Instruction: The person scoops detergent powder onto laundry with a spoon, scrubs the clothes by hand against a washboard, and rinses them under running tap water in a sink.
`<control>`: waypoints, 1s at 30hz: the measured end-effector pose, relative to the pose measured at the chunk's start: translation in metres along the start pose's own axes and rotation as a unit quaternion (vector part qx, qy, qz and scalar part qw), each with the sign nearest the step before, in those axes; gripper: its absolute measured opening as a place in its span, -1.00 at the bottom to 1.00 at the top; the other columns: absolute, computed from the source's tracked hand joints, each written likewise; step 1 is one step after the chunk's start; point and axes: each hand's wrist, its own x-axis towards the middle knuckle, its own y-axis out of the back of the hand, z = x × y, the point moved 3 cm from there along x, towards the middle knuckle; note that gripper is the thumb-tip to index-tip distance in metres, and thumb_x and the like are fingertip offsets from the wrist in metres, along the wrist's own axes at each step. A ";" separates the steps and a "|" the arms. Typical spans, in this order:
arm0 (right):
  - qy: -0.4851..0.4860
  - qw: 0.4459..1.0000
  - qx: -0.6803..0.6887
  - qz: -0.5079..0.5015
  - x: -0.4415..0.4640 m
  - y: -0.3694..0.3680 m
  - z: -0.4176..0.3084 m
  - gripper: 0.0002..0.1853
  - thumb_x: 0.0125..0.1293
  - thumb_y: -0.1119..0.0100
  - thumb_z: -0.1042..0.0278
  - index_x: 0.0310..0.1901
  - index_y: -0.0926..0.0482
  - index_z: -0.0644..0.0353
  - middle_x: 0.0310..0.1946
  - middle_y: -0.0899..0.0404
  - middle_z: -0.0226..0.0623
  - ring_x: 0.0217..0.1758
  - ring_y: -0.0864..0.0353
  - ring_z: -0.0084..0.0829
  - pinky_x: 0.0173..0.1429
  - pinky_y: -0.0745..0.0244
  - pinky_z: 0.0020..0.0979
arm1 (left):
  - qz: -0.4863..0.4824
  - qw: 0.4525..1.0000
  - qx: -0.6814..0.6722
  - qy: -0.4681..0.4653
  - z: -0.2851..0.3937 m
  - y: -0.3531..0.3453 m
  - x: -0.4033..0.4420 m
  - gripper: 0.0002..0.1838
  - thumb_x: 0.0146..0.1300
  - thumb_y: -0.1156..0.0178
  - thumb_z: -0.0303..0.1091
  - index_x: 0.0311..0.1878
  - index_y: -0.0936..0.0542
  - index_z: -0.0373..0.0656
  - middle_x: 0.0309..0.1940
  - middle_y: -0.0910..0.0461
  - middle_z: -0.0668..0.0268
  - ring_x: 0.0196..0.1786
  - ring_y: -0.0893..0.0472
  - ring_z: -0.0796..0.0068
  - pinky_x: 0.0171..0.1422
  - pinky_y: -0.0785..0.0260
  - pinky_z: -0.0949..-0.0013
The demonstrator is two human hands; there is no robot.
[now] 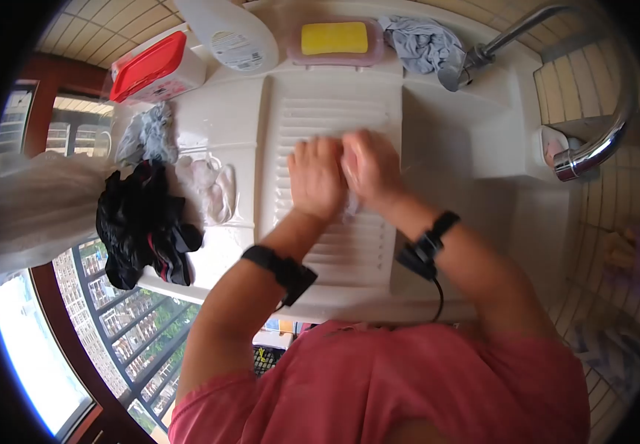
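Note:
Over the ribbed white washboard (334, 259), my left hand (318, 176) and my right hand (371, 166) are pressed side by side with their fingers curled. A small bit of pale, wet material (350, 207) shows between and below them; most of it is hidden, and I cannot make out what it is. Left of the washboard, a soapy white cloth (207, 189) lies on the counter beside a dark garment (142, 222) and a grey-blue cloth (150, 135).
A yellow soap bar (334, 38) sits in a pink dish behind the washboard, between a white bottle (235, 37) and a crumpled grey-blue cloth (425, 44). A red-lidded box (158, 70) stands back left. The sink basin (460, 140) and curved faucet (619, 118) are right.

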 end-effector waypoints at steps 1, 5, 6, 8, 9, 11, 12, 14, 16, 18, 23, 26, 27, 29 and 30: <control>0.006 0.999 0.005 0.038 0.030 -0.013 0.011 -0.92 0.23 -0.22 0.37 -0.31 -0.52 0.12 -0.34 -0.58 -0.18 -0.23 -0.58 -0.02 -0.09 -0.46 -0.02 | 0.040 0.999 -0.002 0.016 -0.007 -0.004 0.032 -0.79 0.33 -0.18 -0.20 -0.06 -0.57 -0.07 -0.12 -0.59 0.22 0.01 -0.51 0.04 0.13 -0.27 0.02; -0.008 0.995 -0.062 0.073 0.054 -0.024 0.027 -0.91 0.25 -0.20 0.38 -0.26 -0.53 0.14 -0.34 -0.59 -0.18 -0.20 -0.58 0.01 -0.07 -0.46 0.00 | 0.113 0.991 -0.034 0.069 -0.010 -0.002 0.062 -0.74 0.48 -0.06 -0.16 0.02 -0.59 -0.09 0.11 -0.59 0.07 0.18 -0.52 -0.05 0.26 -0.29 -0.08; -0.049 0.997 -0.052 0.023 0.023 -0.008 0.009 -0.90 0.24 -0.22 0.36 -0.26 -0.52 0.13 -0.32 -0.59 -0.17 -0.17 -0.58 -0.01 -0.07 -0.44 0.01 | 0.047 0.998 0.037 0.022 -0.007 -0.005 0.030 -0.74 0.47 -0.08 -0.17 -0.01 -0.65 -0.09 0.29 -0.54 0.07 0.35 -0.46 -0.01 0.46 -0.17 0.02; 0.017 0.999 0.033 0.020 -0.022 0.018 -0.009 -0.93 0.16 -0.21 0.39 -0.34 -0.52 0.09 -0.30 -0.58 -0.19 -0.17 -0.57 -0.04 -0.10 -0.40 -0.03 | 0.015 0.997 -0.070 -0.043 0.001 0.008 -0.019 -0.70 0.48 -0.03 -0.17 -0.05 -0.67 -0.14 0.32 -0.52 0.02 0.39 -0.44 -0.08 0.45 -0.20 -0.07; 0.090 0.993 0.070 0.005 -0.047 0.025 -0.015 -0.94 0.12 -0.20 0.42 -0.36 -0.52 0.07 -0.28 -0.58 -0.21 -0.19 -0.56 -0.06 -0.12 -0.39 -0.06 | -0.012 0.982 -0.187 -0.035 0.013 0.023 -0.041 -0.70 0.45 -0.03 -0.21 0.00 -0.63 -0.19 0.31 -0.53 0.03 0.40 -0.44 -0.11 0.47 -0.20 -0.11; 0.089 0.993 0.066 -0.041 -0.052 0.032 -0.025 -0.93 0.11 -0.22 0.41 -0.36 -0.54 0.06 -0.31 -0.59 -0.21 -0.23 -0.57 -0.07 -0.15 -0.39 -0.07 | -0.028 0.996 -0.077 -0.027 0.021 0.020 -0.065 -0.71 0.41 -0.06 -0.28 0.08 -0.56 -0.18 0.34 -0.51 0.04 0.44 -0.42 -0.10 0.53 -0.16 -0.09; 0.076 0.995 0.048 -0.047 -0.044 0.024 -0.020 -0.93 0.12 -0.22 0.40 -0.35 -0.54 0.07 -0.32 -0.59 -0.20 -0.24 -0.57 -0.07 -0.15 -0.39 -0.05 | -0.019 0.996 -0.079 -0.026 0.018 0.015 -0.057 -0.70 0.41 -0.06 -0.28 0.12 -0.54 -0.16 0.35 -0.50 0.04 0.46 -0.41 -0.09 0.55 -0.13 -0.09; 0.024 0.999 0.009 -0.025 0.001 -0.003 0.005 -0.93 0.15 -0.21 0.40 -0.32 -0.54 0.08 -0.33 -0.61 -0.17 -0.23 -0.59 -0.04 -0.13 -0.41 0.02 | 0.031 0.995 -0.091 -0.010 -0.002 -0.003 -0.003 -0.68 0.43 -0.05 -0.25 0.15 -0.52 -0.15 0.38 -0.48 0.05 0.48 -0.38 -0.06 0.56 -0.11 -0.10; -0.005 0.999 0.011 0.037 0.048 -0.015 0.016 -0.94 0.23 -0.20 0.37 -0.29 -0.54 0.10 -0.31 -0.63 -0.16 -0.20 -0.59 0.00 -0.09 -0.43 0.06 | 0.012 0.993 -0.115 0.023 -0.005 -0.006 0.043 -0.64 0.45 -0.05 -0.20 0.21 -0.50 -0.15 0.43 -0.43 0.05 0.53 -0.32 -0.02 0.59 -0.08 -0.09; -0.010 0.996 -0.033 0.078 0.059 -0.022 0.017 -0.93 0.26 -0.20 0.34 -0.29 -0.54 0.11 -0.32 -0.64 -0.16 -0.19 -0.59 0.01 -0.08 -0.44 0.05 | 0.089 0.990 -0.045 0.096 -0.005 -0.003 0.062 -0.62 0.48 -0.03 -0.29 0.27 -0.52 -0.21 0.36 -0.47 -0.07 0.40 -0.42 -0.16 0.44 -0.24 -0.10; -0.025 0.998 0.033 -0.038 -0.033 0.015 -0.008 -0.93 0.20 -0.20 0.36 -0.31 -0.53 0.10 -0.27 -0.62 -0.17 -0.15 -0.57 -0.01 -0.01 -0.39 0.00 | -0.017 0.996 -0.079 0.028 0.008 0.008 -0.034 -0.74 0.46 -0.09 -0.22 0.04 -0.63 -0.10 0.43 -0.43 0.07 0.54 -0.30 -0.08 0.57 -0.07 -0.22; 0.048 0.996 0.040 -0.066 -0.047 0.029 -0.025 -0.93 0.11 -0.16 0.42 -0.34 -0.50 0.10 -0.32 -0.58 -0.16 -0.23 -0.52 -0.01 -0.07 -0.37 0.00 | -0.022 0.995 -0.096 -0.001 0.023 0.017 -0.069 -0.76 0.42 -0.09 -0.29 0.02 -0.58 -0.20 0.38 -0.47 0.03 0.51 -0.34 -0.11 0.54 -0.12 -0.22; 0.032 0.997 0.038 -0.052 -0.036 0.017 -0.014 -0.94 0.13 -0.15 0.43 -0.34 -0.50 0.10 -0.33 -0.57 -0.16 -0.23 -0.53 -0.01 -0.08 -0.38 0.00 | 0.008 0.995 -0.095 -0.007 0.016 0.011 -0.053 -0.76 0.43 -0.08 -0.31 0.03 -0.56 -0.23 0.37 -0.47 0.00 0.50 -0.35 -0.13 0.54 -0.14 -0.18; 0.017 0.999 0.029 -0.028 0.014 -0.003 0.007 -0.95 0.17 -0.13 0.49 -0.33 -0.51 0.11 -0.36 -0.59 -0.16 -0.23 -0.55 -0.01 -0.11 -0.40 0.00 | 0.097 0.989 -0.108 -0.026 -0.002 -0.006 0.004 -0.77 0.42 -0.06 -0.38 0.06 -0.52 -0.25 0.33 -0.47 -0.13 0.44 -0.39 -0.20 0.51 -0.22 -0.06; 0.014 0.999 0.032 0.020 0.034 -0.007 0.008 -0.93 0.18 -0.13 0.51 -0.31 -0.51 0.10 -0.38 -0.58 -0.16 -0.24 -0.57 -0.01 -0.12 -0.40 0.00 | 0.085 0.987 -0.135 0.005 -0.006 -0.005 0.027 -0.76 0.40 -0.10 -0.38 0.06 -0.52 -0.27 0.29 -0.46 -0.22 0.37 -0.42 -0.24 0.48 -0.23 -0.06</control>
